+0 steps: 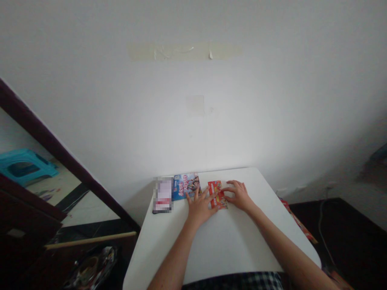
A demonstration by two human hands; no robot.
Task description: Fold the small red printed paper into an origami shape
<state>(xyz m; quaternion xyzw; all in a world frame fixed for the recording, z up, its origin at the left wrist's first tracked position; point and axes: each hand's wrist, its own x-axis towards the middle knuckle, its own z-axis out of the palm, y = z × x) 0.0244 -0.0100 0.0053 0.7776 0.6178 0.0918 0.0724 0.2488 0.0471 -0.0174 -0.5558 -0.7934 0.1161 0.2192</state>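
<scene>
On the white table (pixel 208 241) lies a small red printed leaflet (pixel 216 186), between my two hands. My left hand (pixel 200 206) is spread flat, with fingertips on the leaflet's left part and others near the lower edge of a blue printed leaflet (pixel 181 187). My right hand (pixel 238 196) has its fingers apart and bent, their tips touching the red leaflet's right edge. My fingers cover parts of the red leaflet. At the blue leaflet's left edge lies a phone-shaped object (pixel 163 195) with a blurred face.
A white wall (pixel 193 137) with strips of old tape (pixel 184 51) rises behind the table. On the left are a dark door frame (pixel 60 153), a blue plastic stool (pixel 27 165), a wooden stick (pixel 93 239) and a black bag-lined bin (pixel 90 268). A cable (pixel 321 225) hangs at right.
</scene>
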